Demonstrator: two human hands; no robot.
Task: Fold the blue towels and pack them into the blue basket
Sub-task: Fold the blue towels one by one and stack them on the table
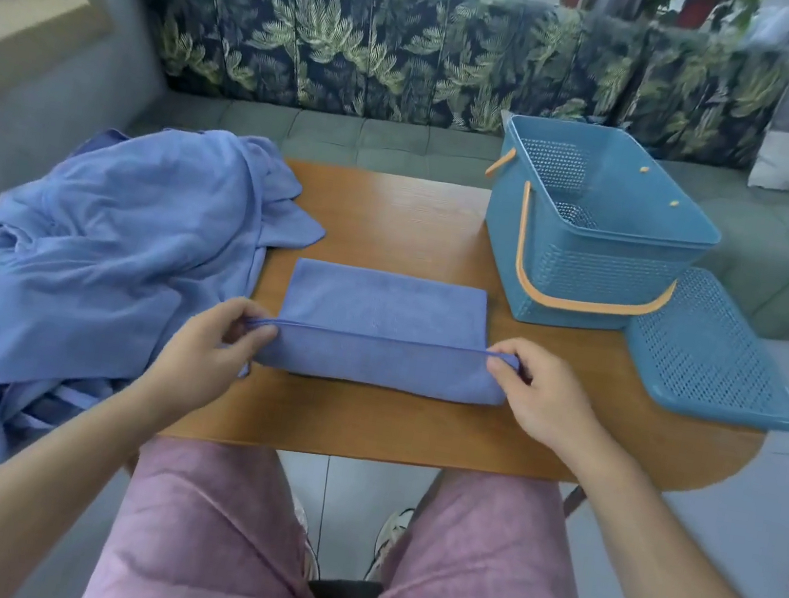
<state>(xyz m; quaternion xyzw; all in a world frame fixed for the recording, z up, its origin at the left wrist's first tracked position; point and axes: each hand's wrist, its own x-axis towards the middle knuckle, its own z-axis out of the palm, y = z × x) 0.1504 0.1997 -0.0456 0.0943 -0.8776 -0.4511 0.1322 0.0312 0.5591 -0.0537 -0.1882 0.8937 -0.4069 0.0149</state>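
Observation:
A blue towel [379,332] lies partly folded in the middle of the wooden table [394,217], its near part doubled over. My left hand [217,339] pinches the towel's left end at the fold edge. At the right end, my right hand [540,392] pinches the same edge. A heap of unfolded blue towels [95,264] covers the table's left side and hangs over its edge. The blue basket [593,226] with an orange handle stands at the table's far right; I see no towel in the part of its inside that shows.
The basket's perforated blue lid [713,346] lies flat to the right of the basket, overhanging the table edge. A grey-green sofa [355,134] with leaf-print cushions runs behind the table. My legs in pink trousers [343,562] are below the near edge.

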